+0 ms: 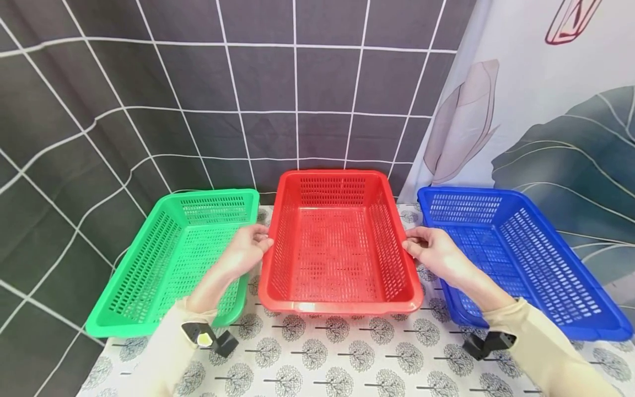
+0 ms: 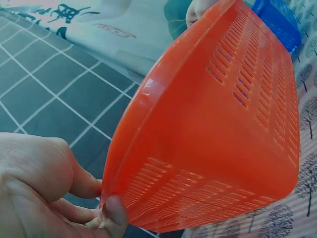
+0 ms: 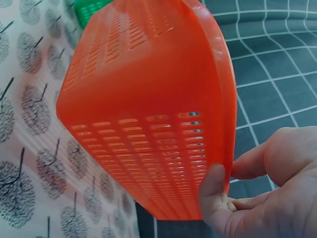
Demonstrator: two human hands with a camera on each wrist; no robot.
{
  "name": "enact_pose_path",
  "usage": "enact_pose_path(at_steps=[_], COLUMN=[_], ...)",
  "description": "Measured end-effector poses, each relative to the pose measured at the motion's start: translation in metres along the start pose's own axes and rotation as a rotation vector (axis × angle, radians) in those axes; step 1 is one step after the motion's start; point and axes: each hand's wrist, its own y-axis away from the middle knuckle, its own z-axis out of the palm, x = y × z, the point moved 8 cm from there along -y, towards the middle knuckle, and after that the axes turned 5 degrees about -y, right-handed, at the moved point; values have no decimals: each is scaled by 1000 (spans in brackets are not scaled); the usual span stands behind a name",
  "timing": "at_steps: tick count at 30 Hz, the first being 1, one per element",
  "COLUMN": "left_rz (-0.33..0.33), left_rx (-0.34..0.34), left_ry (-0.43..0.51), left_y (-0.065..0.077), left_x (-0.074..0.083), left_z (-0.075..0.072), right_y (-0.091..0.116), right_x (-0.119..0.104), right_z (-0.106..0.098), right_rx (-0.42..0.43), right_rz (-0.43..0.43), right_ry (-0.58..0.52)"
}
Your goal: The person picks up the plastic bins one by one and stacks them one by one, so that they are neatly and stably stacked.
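A red plastic basket [image 1: 342, 306] with slotted walls is in the middle of the head view, and nothing lies inside it. My left hand [image 1: 249, 245] pinches its left rim between thumb and fingers, as the left wrist view shows at the rim's edge [image 2: 130, 124]. On the opposite side my right hand [image 1: 434, 251] pinches the right rim; in the right wrist view the thumb overlaps the basket's side wall [image 3: 148, 94]. Both hands grip about halfway along the sides.
To the left stands a green basket [image 1: 119, 330], partly behind my left forearm. A blue basket [image 1: 560, 237] stands to the right, partly behind my right arm. Under them is a tree-patterned cloth [image 1: 317, 353]. A dark grid-patterned curtain [image 1: 327, 82] hangs behind.
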Motion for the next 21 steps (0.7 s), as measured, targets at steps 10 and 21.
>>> enact_pose_path(at_steps=[10,21], left_rz=[44,96], left_rx=[-4,-7], left_ry=[116,172], left_y=[9,23], left_x=[14,20], left_z=[-23,-50], right_y=[3,4], right_x=[-22,-46], right_z=[-4,6], right_rx=[-4,9], right_rz=[-14,-84], right_ry=[-149,-304])
